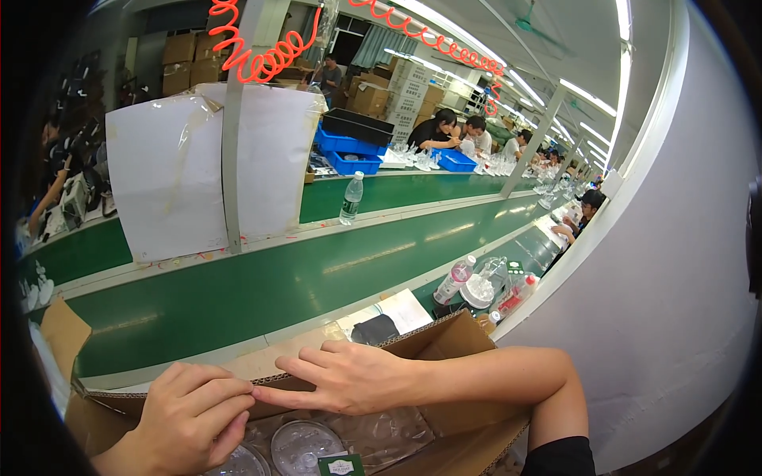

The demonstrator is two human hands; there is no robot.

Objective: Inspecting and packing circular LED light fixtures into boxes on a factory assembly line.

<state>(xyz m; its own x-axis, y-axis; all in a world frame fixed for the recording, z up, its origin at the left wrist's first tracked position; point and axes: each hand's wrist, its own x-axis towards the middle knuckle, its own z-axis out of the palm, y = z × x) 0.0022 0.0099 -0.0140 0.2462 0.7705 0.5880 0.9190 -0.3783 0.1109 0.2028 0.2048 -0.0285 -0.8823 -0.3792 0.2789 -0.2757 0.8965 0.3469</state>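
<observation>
**Hands at the rim of an open carton on a production line**

Down at the bottom of the frame, 2 bare hands meet at the far edge of an open cardboard box. At lower left, the left hand is curled, fingertips pinched against the top of the box's rear flap. At lower centre, the right hand lies flat and open along that same flap, index finger stretched left until it touches the left fingertips; its forearm crosses in from the right.

Inside the box, clear plastic wrap covers round transparent lids, with a small dark green label at the bottom edge. The box appears part filled and not yet closed; its flaps stand up, so sealing seems undone.

Beyond the box, a green conveyor belt runs diagonally across the middle. A white sheet hangs on a post at upper left, and a water bottle stands on the counter behind. Workers sit at upper right.
</observation>
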